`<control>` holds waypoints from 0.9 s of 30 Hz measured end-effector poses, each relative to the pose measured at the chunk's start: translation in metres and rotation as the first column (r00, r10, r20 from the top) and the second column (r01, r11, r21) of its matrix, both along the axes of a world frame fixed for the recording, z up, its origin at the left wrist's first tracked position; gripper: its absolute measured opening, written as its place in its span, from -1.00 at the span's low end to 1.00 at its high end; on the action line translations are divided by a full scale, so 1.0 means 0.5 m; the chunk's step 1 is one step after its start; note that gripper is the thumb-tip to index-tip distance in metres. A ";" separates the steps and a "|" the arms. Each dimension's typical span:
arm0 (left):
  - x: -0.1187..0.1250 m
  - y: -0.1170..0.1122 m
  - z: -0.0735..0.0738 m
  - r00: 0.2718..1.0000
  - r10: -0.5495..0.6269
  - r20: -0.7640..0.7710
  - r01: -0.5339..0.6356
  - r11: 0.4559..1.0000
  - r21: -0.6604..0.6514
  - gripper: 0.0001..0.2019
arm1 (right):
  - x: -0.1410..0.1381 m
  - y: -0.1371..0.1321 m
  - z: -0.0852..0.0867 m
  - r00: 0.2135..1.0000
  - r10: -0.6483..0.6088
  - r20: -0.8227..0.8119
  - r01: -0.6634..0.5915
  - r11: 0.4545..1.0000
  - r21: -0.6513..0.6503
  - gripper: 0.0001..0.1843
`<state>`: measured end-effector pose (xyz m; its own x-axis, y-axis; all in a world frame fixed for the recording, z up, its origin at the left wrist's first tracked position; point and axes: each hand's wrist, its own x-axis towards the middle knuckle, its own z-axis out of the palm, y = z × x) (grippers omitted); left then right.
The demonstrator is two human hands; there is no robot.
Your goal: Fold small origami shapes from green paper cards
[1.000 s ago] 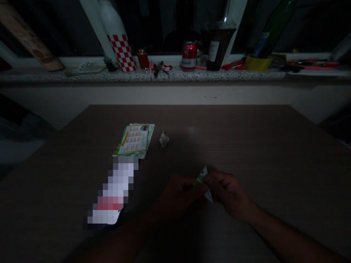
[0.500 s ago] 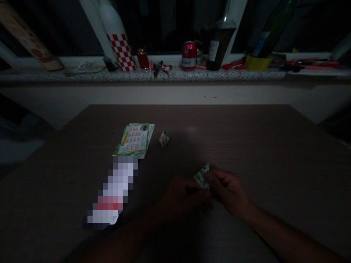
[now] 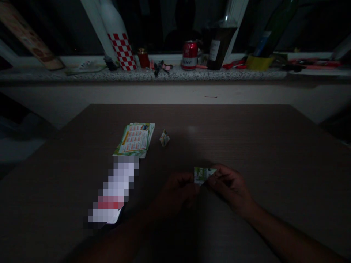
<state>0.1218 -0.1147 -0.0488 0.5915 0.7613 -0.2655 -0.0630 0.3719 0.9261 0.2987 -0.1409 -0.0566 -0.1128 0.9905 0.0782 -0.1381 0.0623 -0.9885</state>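
Note:
Between my two hands is a small folded paper (image 3: 202,175), green and white with print, roughly triangular. My left hand (image 3: 179,190) is closed and pinches its left edge. At the paper's right corner, the fingers of my right hand (image 3: 229,186) are also closed on it. Farther off on the table stands a small pointed folded paper piece (image 3: 164,138). To its left lies a stack of printed sheets (image 3: 134,139) with calendar-like grids and green borders. A phone-shaped thing with a blurred-out, bright screen (image 3: 116,190) lies nearer, left of my left hand.
The dark wooden table (image 3: 260,146) ends at a wall below a granite sill (image 3: 170,76). Along the sill stand a red-and-white checkered bottle (image 3: 123,51), a red can (image 3: 189,55), a dark bottle (image 3: 218,47) and a yellow holder (image 3: 259,63).
The folded paper has turned in my hands, its pointed corner now toward the right and its upper edge level. My left hand has shifted slightly left, onto the left edge.

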 end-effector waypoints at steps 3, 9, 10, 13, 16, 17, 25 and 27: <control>0.000 0.006 -0.002 0.997 0.037 0.064 -0.033 0.997 -0.067 -0.80 | -0.001 0.002 0.003 0.998 -0.059 -0.022 0.060 0.996 0.061 -0.72; 0.002 0.014 -0.007 0.986 0.086 0.141 -0.070 0.991 -0.117 -0.75 | -0.002 0.004 0.003 0.994 -0.055 0.095 0.042 0.991 0.131 -0.76; 0.002 0.014 -0.008 0.986 0.086 0.145 -0.071 0.992 -0.109 -0.72 | -0.002 0.005 0.003 0.992 -0.067 0.104 0.053 0.990 0.132 -0.74; 0.000 0.012 -0.008 0.980 0.126 0.153 -0.126 0.992 -0.011 -0.71 | -0.006 0.005 0.005 0.986 -0.111 0.124 0.096 0.988 0.121 -0.77; -0.003 0.006 -0.002 0.966 0.221 0.131 -0.247 0.941 0.230 -0.71 | -0.007 0.004 0.006 0.985 -0.123 0.125 0.110 0.988 0.108 -0.81; -0.002 0.004 0.000 0.966 0.242 0.093 -0.259 0.915 0.308 -0.69 | -0.007 0.004 0.006 0.985 -0.123 0.123 0.110 0.989 0.101 -0.82; 0.006 0.000 0.003 0.959 0.266 -0.097 -0.188 0.854 0.485 -0.83 | -0.004 0.003 0.006 0.981 -0.142 0.132 0.129 0.987 0.098 -0.86; 0.007 -0.001 0.004 0.958 0.271 -0.098 -0.191 0.852 0.487 -0.79 | -0.005 0.004 0.007 0.983 -0.134 0.127 0.119 0.986 0.114 -0.86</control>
